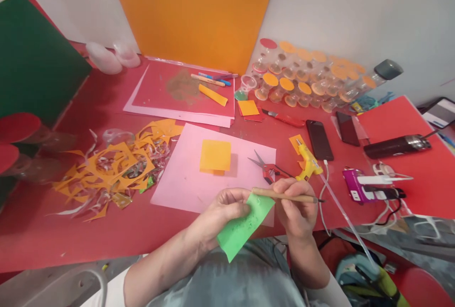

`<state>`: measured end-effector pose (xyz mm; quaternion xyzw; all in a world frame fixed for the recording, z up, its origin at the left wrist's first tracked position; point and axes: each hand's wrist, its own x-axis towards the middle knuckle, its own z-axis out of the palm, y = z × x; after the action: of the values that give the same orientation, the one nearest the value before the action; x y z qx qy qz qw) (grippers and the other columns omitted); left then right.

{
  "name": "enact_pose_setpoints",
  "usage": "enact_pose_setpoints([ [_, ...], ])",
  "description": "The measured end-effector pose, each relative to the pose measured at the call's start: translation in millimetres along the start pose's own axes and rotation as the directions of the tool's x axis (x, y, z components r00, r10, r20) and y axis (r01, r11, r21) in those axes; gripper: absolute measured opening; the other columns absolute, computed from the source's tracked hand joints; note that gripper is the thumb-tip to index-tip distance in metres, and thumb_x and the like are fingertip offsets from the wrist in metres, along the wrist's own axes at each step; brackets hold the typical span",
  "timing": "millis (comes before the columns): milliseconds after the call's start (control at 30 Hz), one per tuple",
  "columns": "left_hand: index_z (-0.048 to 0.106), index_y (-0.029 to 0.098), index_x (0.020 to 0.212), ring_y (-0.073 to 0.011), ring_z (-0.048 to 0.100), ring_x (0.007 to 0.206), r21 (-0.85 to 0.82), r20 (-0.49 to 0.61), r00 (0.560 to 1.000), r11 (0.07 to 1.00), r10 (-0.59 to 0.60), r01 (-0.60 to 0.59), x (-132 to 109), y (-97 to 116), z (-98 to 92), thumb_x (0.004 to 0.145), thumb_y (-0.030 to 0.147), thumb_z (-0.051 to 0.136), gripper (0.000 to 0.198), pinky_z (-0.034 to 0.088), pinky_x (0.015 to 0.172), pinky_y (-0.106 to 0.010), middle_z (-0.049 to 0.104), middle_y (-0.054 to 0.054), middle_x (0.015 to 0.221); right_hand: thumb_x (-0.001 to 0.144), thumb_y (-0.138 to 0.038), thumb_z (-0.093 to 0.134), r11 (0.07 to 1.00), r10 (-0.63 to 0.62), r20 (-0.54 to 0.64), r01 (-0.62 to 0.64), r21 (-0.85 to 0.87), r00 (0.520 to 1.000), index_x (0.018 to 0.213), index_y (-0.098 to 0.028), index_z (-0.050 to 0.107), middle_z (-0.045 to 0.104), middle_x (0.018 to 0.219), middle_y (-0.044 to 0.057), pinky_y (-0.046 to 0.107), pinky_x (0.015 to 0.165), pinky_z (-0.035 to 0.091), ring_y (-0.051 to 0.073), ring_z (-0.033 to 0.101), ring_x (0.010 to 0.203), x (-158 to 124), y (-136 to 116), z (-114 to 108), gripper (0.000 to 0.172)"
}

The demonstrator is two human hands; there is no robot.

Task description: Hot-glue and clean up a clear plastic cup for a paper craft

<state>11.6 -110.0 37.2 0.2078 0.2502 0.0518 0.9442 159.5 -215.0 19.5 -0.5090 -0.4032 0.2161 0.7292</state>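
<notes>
My left hand (pixel 232 203) pinches the upper end of a green sheet of paper (pixel 245 226), which has small dark marks on it. A tan pencil-like stick (pixel 295 196) with a dark tip pointing right is held in the fingers of my right hand (pixel 296 205). Its blunt left end lies against the top edge of the green paper, close to my left fingers. Beyond my hands, a yellow-orange square (pixel 215 155) stands over a pink sheet (pixel 177 176). Red-handled scissors (pixel 268 170) lie open by the sheet's right side.
Orange paper offcuts (pixel 117 169) are heaped at left. A yellow glue gun (pixel 306 160), a phone (pixel 319 139) and a purple power strip (pixel 355 186) lie at right. A red utility knife (pixel 284 117) sits before several clear plastic cups (pixel 291 96) topped with orange discs.
</notes>
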Motion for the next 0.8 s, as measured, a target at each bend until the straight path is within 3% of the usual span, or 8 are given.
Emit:
enact_pose_setpoints([
  [167, 0.077, 0.016, 0.074, -0.0068, 0.053, 0.048, 0.02, 0.057, 0.998, 0.999, -0.03, 0.028, -2.1, -0.1, 3.4, 0.057, 0.033, 0.088, 0.026, 0.039, 0.047, -0.017, 0.067, 0.0, 0.06, 0.088, -0.015, 0.068, 0.999, 0.031, -0.091, -0.032, -0.017, 0.995, 0.093, -0.026, 0.066, 0.069, 0.09, -0.001, 0.027, 0.064, 0.058, 0.013, 0.066, 0.073, 3.3, -1.9, 1.3, 0.011],
  [400, 0.075, 0.015, 0.076, -0.0075, 0.052, 0.048, 0.147, -0.026, 0.999, 0.988, -0.038, 0.042, 3.0, 0.8, 3.7, 0.057, 0.034, 0.085, 0.029, 0.037, 0.046, -0.018, 0.066, 0.001, 0.061, 0.085, -0.027, 0.075, 0.998, 0.07, -0.251, -0.069, 0.015, 0.966, 0.089, -0.025, 0.069, 0.071, 0.088, -0.001, 0.03, 0.066, 0.058, 0.012, 0.066, 0.065, 7.7, -1.2, 7.6, 0.007],
  [800, 0.073, 0.015, 0.077, -0.0077, 0.05, 0.05, 0.109, -0.148, 0.98, 0.987, 0.136, -0.121, 6.6, 4.8, 4.7, 0.056, 0.034, 0.086, 0.031, 0.034, 0.05, -0.019, 0.063, 0.002, 0.06, 0.087, -0.024, 0.072, 0.998, 0.034, -0.193, -0.045, -0.05, 0.981, 0.091, -0.025, 0.069, 0.071, 0.087, 0.0, 0.028, 0.063, 0.056, 0.013, 0.063, 0.067, 1.0, -6.5, 9.0, 0.004],
])
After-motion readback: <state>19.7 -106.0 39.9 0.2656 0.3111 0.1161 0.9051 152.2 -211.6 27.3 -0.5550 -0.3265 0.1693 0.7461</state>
